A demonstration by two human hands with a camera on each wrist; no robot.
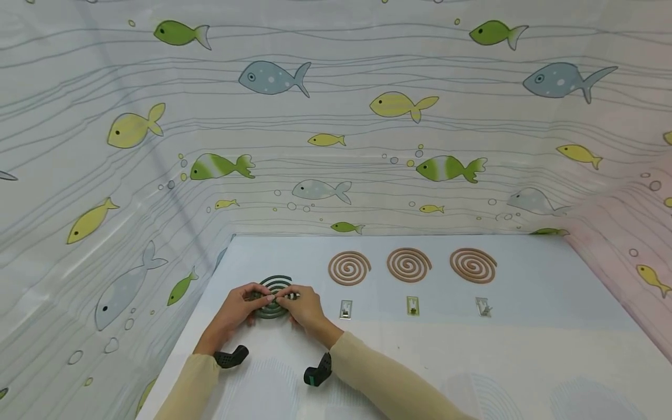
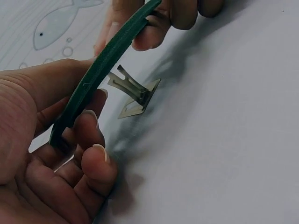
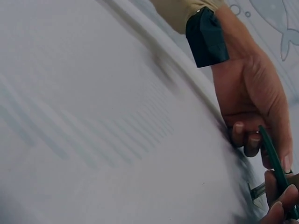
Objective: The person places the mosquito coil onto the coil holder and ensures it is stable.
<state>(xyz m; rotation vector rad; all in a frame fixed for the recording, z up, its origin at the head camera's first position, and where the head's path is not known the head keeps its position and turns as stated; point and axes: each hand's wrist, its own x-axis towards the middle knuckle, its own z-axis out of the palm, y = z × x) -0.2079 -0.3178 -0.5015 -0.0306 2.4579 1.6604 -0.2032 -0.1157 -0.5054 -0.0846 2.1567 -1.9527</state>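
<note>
Head view, lower centre: left hand point(image 1: 235, 309) and right hand point(image 1: 304, 307) both pinch the dark green spiral mosquito coil point(image 1: 273, 286) just above its small folded metal stand point(image 2: 134, 92), not yet mounted; three brown coils point(image 1: 408, 264) untouched beside.
</note>
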